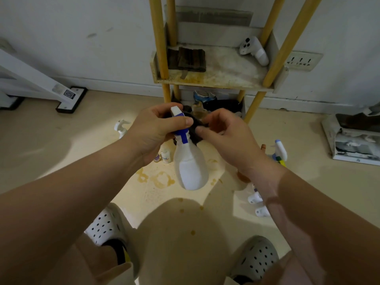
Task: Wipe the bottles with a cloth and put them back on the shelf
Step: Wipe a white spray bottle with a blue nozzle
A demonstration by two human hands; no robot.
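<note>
1. Gripping entry: left hand (156, 128), fingers and thumb curled round the trigger head of the spray bottle (190, 167). The bottle hangs base-down in the air in front of the shelf (226, 74), lower than its stained board and off the floor.
2. Spray bottle, handling (judged): white plastic, probably light. The thin walls are likely to give under a squeeze, and the smooth body may be slippery if damp. Best hold is the neck or blue collar, keeping off the trigger.
3. Cloth (197, 130): dark, soft, bunched against the bottle's neck.
4. Right hand (224, 136): thumb and fingertips pinching the cloth to the neck.
5. Floor, left of the shelf's foot: white trigger bottle (121, 128). Floor in front of the shelf: small bottles (166, 156) and amber stains (162, 179).
6. On the shelf board: folded rag (191, 58) at its left end, white sprayer (255, 50) lying on its side at its right end. The yellow posts (158, 38) narrow the way in.
7. Floor, right of the shelf's foot: blue-topped sprayer (280, 150). These floor items are a risk underfoot.
</note>
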